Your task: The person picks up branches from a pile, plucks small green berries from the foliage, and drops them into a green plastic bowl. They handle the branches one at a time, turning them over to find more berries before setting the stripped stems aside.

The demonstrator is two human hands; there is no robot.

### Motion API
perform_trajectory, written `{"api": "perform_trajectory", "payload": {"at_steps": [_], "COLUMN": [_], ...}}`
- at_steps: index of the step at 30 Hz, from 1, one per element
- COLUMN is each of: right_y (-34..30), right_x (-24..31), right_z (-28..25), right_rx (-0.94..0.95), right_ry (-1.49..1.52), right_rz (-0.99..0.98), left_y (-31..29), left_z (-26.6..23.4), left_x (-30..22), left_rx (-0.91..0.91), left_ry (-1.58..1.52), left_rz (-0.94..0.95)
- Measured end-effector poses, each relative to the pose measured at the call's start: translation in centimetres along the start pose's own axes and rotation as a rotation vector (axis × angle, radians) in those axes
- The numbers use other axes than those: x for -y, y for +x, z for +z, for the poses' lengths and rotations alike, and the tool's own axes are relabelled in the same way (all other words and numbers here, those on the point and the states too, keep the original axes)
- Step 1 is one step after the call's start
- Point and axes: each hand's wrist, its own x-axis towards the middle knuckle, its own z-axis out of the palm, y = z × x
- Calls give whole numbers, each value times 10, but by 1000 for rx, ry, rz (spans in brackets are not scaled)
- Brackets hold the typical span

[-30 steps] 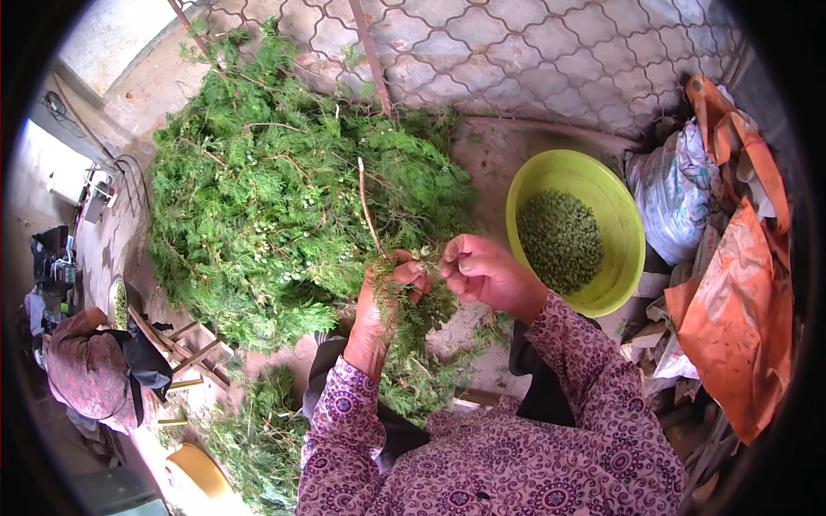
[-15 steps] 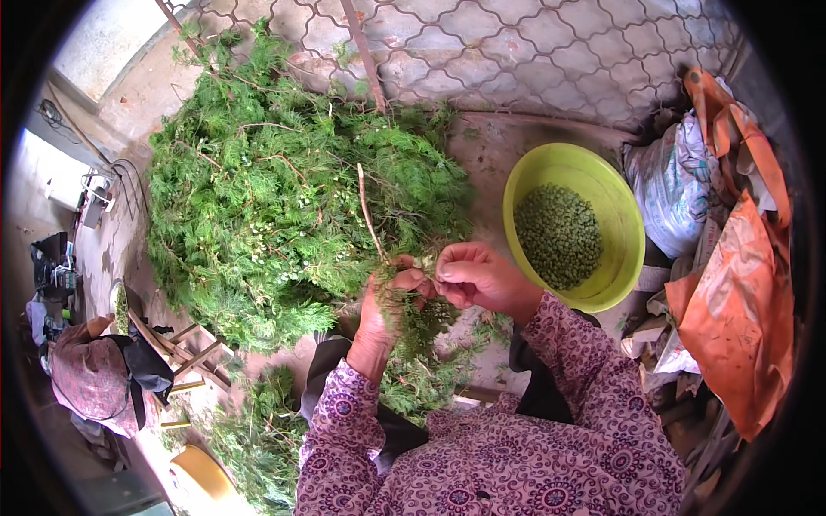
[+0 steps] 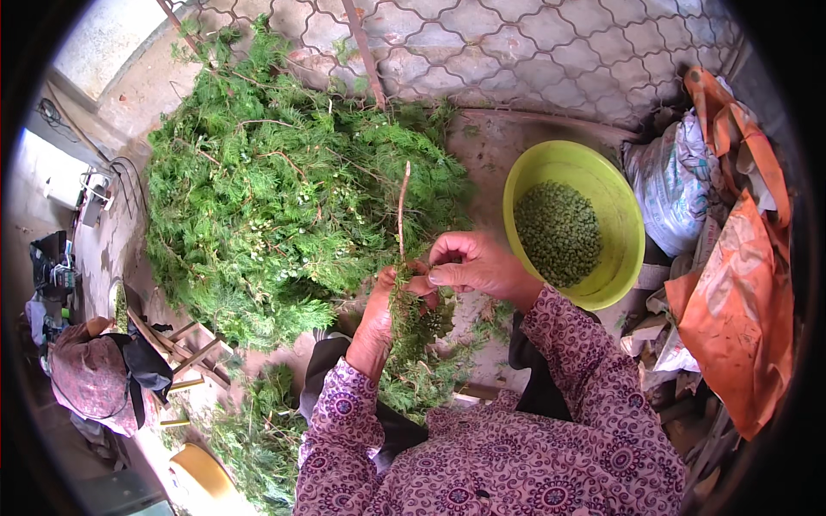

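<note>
My left hand (image 3: pixel 375 325) is closed round a leafy evergreen branch (image 3: pixel 403 211), whose bare woody stem points up and away from me. Green sprigs of it hang below my fingers. Just to the right, my right hand (image 3: pixel 482 268) has thumb and forefinger pinched together at the branch beside the left fingertips. What lies between them is too small to make out. Off to the right stands a yellow-green basin (image 3: pixel 624 228), part filled with small green seed cones (image 3: pixel 557 236). A large heap of cut evergreen branches (image 3: pixel 249 198) spreads ahead and to the left.
Wire mesh (image 3: pixel 516 52) runs along the far side. White sacks (image 3: pixel 667 189) and an orange bag (image 3: pixel 740 327) crowd the right. At lower left a person (image 3: pixel 90 374) works by a wooden stool (image 3: pixel 194 348), near a yellow container (image 3: pixel 202 473). More cut greenery (image 3: pixel 258 439) lies there.
The branch stem has swung from leaning left to nearly upright, slightly to the right. My right hand has shifted a little left and down, staying pinched beside the left hand.
</note>
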Motion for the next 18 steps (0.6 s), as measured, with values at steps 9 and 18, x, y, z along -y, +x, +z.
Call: {"api": "perform_trajectory", "payload": {"at_steps": [9,18], "right_y": [-1,-41], "right_x": [-7,-11], "right_z": [-5,-130], "right_rx": [-4,-993], "right_ry": [427,-762], "right_rz": [89,-455], "left_y": [-4,15], "left_z": [2,-8], "left_x": [-2,1], "left_rx": [125,30], "left_ry": [-53,-243], "left_rz": [-7,40]}}
